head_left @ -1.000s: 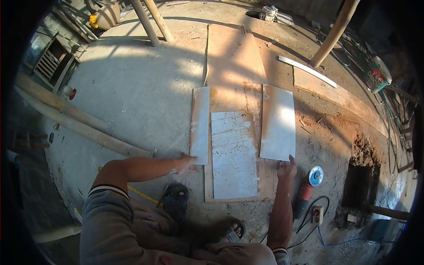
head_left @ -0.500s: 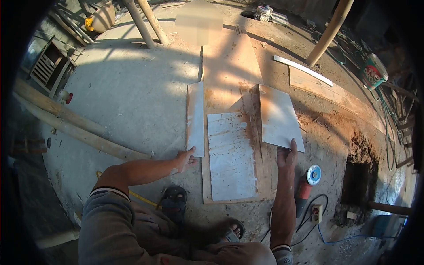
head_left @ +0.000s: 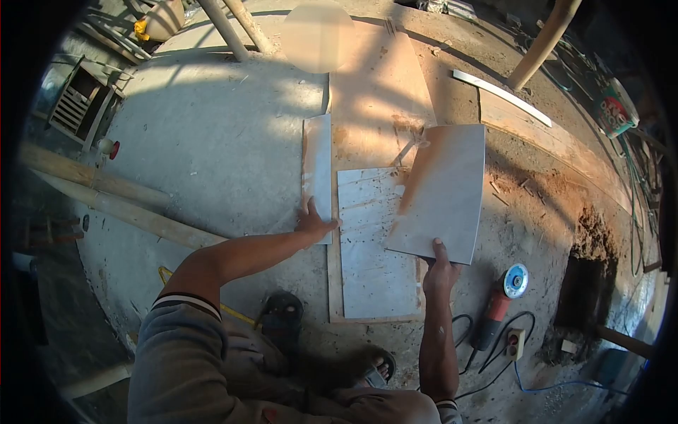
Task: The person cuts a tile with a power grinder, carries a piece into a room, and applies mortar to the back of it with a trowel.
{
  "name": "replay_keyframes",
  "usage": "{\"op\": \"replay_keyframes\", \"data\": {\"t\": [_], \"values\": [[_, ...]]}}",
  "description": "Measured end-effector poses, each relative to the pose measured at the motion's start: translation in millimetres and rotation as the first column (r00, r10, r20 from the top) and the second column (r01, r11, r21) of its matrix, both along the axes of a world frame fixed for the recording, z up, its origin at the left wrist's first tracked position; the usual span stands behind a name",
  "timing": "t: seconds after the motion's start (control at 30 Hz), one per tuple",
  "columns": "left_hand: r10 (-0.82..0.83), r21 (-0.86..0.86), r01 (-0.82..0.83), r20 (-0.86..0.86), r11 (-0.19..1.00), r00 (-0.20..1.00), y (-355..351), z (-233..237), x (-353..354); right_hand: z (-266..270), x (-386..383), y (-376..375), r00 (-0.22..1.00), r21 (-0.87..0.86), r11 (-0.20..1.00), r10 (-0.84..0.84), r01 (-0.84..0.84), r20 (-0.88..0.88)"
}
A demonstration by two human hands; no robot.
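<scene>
My right hand (head_left: 439, 267) grips the near edge of a wide grey tile (head_left: 441, 189) and holds it tilted above the floor, over the right side of the wooden board (head_left: 378, 92). My left hand (head_left: 316, 225) rests flat on the near end of a narrow tile strip (head_left: 318, 169) that lies along the board's left edge. Between them a scratched white tile (head_left: 371, 240) lies flat on the board.
An angle grinder (head_left: 503, 300) with a blue disc lies right of my right hand, its cable running to a socket (head_left: 512, 344). Wooden poles (head_left: 113, 201) lie at the left. A hole in the ground (head_left: 586, 290) opens at the right. My sandalled feet (head_left: 282, 314) are close below.
My right hand has lifted the wide tile off the floor and swung it left over the board. My left hand has slid up onto the narrow strip's end.
</scene>
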State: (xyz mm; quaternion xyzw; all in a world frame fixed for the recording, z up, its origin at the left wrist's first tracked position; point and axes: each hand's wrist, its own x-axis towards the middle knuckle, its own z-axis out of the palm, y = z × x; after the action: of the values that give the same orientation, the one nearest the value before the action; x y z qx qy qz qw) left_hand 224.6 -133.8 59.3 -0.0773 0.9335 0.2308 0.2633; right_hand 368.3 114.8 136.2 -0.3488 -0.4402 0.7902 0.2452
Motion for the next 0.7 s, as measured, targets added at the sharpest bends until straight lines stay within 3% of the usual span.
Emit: {"op": "replay_keyframes", "data": {"t": [0.1, 0.23, 0.3, 0.37, 0.4, 0.43, 0.47, 0.5, 0.53, 0.6, 0.63, 0.7], "values": [[-0.048, -0.139, 0.050, 0.016, 0.989, 0.999, 10.6, 10.5, 0.5, 9.8, 13.7, 3.3, 0.999, 0.111, 0.994, -0.029, 0.024, 0.040], [-0.084, -0.213, 0.084, 0.010, 0.973, 0.996, 10.0, 13.4, -5.1, 37.8, 26.0, 22.7, 0.995, 0.099, 0.995, -0.012, 0.003, 0.095], [-0.084, -0.219, 0.090, 0.040, 0.972, 0.996, 9.6, 20.4, -8.7, 60.3, 28.5, 26.4, 0.997, -0.041, 0.998, -0.045, 0.048, 0.070], [0.006, -0.095, -0.004, 0.025, 0.995, 1.000, -3.0, 28.1, -14.1, 92.2, 37.1, 30.4, 0.990, -0.104, 0.989, -0.093, 0.105, 0.109], [0.014, 0.062, -0.015, 0.018, 0.998, 1.000, -10.8, 45.0, -16.4, 109.8, 42.4, 32.2, 0.983, -0.171, 0.974, -0.130, 0.151, 0.128], [-0.003, 0.054, 0.001, 0.033, 0.999, 0.999, -21.4, 56.5, -23.6, 126.6, 50.3, 33.2, 0.979, -0.176, 0.970, -0.145, 0.170, 0.144], [0.031, 0.193, -0.027, -0.018, 0.981, 0.999, -33.7, 64.9, -29.5, 143.2, 62.3, 32.5, 0.981, -0.205, 0.967, -0.118, 0.148, 0.153], [0.072, 0.329, -0.048, -0.060, 0.943, 0.996, -42.9, 79.1, -33.5, 161.4, 74.4, 30.9, 0.983, -0.236, 0.963, -0.091, 0.128, 0.161], [0.046, 0.310, -0.032, -0.038, 0.950, 0.998, -45.0, 107.5, -38.2, 182.6, 85.2, 24.3, 0.976, -0.240, 0.958, -0.111, 0.155, 0.188], [0.137, 0.412, -0.159, 0.081, 0.897, 0.987, -44.1, 172.5, -56.2, 221.8, 114.2, 11.4, 0.961, -0.301, 0.930, -0.140, 0.210, 0.238], [0.116, 0.399, -0.140, 0.083, 0.906, 0.990, -41.0, 206.1, -63.6, 244.0, 125.5, 7.2, 0.957, -0.340, 0.912, -0.145, 0.228, 0.252], [0.184, 0.249, -0.248, 0.252, 0.936, 0.950, -28.6, 270.7, -78.7, 279.0, 154.2, -9.5, 0.921, -0.409, 0.846, -0.214, 0.341, 0.324]]}}
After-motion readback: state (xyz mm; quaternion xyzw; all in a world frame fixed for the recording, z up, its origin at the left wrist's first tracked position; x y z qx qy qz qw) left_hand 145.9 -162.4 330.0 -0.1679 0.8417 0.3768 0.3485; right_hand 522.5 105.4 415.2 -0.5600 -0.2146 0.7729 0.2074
